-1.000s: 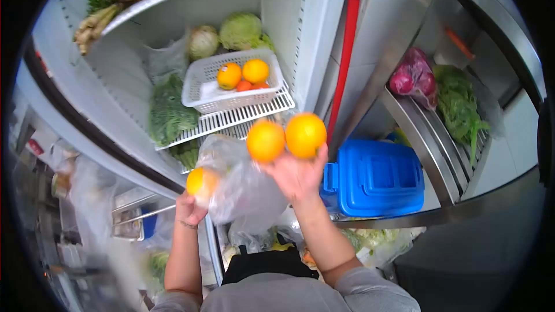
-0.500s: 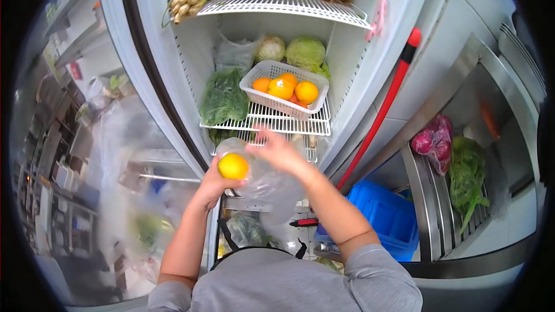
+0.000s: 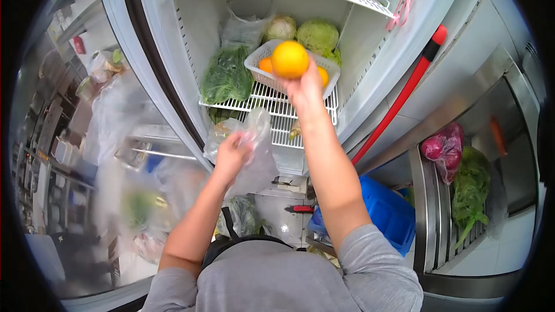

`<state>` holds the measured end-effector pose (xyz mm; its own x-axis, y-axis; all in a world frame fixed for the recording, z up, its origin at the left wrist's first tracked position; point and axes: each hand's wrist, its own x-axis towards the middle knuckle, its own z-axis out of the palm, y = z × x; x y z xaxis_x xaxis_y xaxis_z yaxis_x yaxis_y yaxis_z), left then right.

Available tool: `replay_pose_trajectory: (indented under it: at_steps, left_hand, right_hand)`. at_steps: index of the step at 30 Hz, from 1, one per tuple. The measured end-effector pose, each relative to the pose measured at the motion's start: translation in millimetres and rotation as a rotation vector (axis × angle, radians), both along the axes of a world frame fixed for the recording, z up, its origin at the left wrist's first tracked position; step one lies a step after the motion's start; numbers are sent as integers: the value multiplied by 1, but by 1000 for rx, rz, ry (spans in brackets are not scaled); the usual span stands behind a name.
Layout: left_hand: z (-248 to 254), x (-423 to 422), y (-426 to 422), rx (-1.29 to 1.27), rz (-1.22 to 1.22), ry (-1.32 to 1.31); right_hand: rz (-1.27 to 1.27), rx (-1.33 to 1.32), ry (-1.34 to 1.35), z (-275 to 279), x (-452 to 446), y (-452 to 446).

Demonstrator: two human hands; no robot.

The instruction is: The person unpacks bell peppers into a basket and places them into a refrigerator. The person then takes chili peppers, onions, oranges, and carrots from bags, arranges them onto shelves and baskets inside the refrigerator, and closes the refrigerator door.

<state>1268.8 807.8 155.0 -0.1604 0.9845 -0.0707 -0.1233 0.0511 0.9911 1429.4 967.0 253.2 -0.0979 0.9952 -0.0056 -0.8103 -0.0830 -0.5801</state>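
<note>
My right hand (image 3: 304, 86) is closed around an orange (image 3: 290, 59), held up over a white perforated basket (image 3: 252, 70). Inside that basket lie more oranges (image 3: 265, 65), partly hidden behind the fruit and hand. Lower down, my left hand (image 3: 232, 156) grips a clear plastic bag (image 3: 260, 156), which hangs loosely from the fingers. Whether anything is in the bag I cannot tell.
On the fridge shelf (image 3: 263, 93), bagged leafy greens (image 3: 225, 75) sit left of the basket, and cabbages (image 3: 318, 36) stand behind it. A red pole (image 3: 393, 104) leans at the right, above a blue crate (image 3: 387, 214). A steel rack (image 3: 439, 231) holds vegetables.
The orange has passed from my left hand to my right, which has risen to the basket. My left hand now holds the plastic bag. The view has shifted slightly.
</note>
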Motion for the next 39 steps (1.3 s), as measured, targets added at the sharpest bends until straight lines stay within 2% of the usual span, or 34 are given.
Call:
replay_pose_trajectory:
  at_steps: [1, 3, 4, 5, 7, 10, 12, 13, 14, 17, 20, 23, 25, 27, 29, 31, 33, 35, 37, 39]
  left_hand:
    - [15, 1, 9, -18, -56, 17]
    - [44, 3, 23, -39, -174, 52]
    - [42, -2, 23, -80, -172, 16]
    - [31, -13, 21, -122, -168, -20]
    - [-4, -34, 11, -217, -124, -151]
    - [-110, -62, -14, -377, 81, -507]
    - [-185, -65, -38, -550, 85, -542]
    - [-203, -57, -47, -613, 44, -470]
    - [-213, -45, -52, -670, 2, -398]
    - [-184, -4, -61, -693, -284, 330]
    - [-175, -2, -58, -201, -160, 1178]
    - [-125, -24, -15, -193, -146, 950]
    - [-103, -40, 32, -69, 10, 839]
    - [-63, -45, 72, 186, 136, 567]
    - [-8, -37, 90, 432, 178, 653]
    - [45, -24, 85, 383, 85, 708]
    - [45, -25, 92, 384, -25, 671]
    - [27, -37, 97, 568, -133, 896]
    - [26, -38, 81, 591, -129, 899]
    - [19, -35, 68, 541, -96, 877]
  right_hand:
    - [-35, 5, 21, 3, -5, 20]
    - [-392, -6, -265, -13, -2, 67]
    - [-574, -11, -405, -18, 2, 80]
    - [-665, 119, -590, -13, 12, 68]
    - [-831, 376, -966, -12, 46, 13]
    - [-639, 300, -1859, -59, 90, -27]
    - [-595, 374, -1648, -85, 89, -28]
    - [-584, 416, -1538, -90, 85, -27]
    - [-734, 461, -1534, -85, 75, -28]
    - [-761, 358, -1370, -101, 71, -5]
    - [-883, 336, -1263, -110, 78, -16]
    - [-895, 312, -1231, -96, 81, -44]
    - [-905, 339, -1239, -92, 83, -53]
    - [-942, 407, -1231, -96, 81, -48]
    - [-912, 355, -1266, -105, 83, -49]
    - [-859, 304, -1275, -114, 90, -61]
    - [-747, 267, -1185, -121, 96, -78]
    - [-673, 333, -1086, -130, 103, -85]
    - [-331, 261, -1262, -108, 127, -90]
    - [-1, 272, -1490, -44, 142, -96]
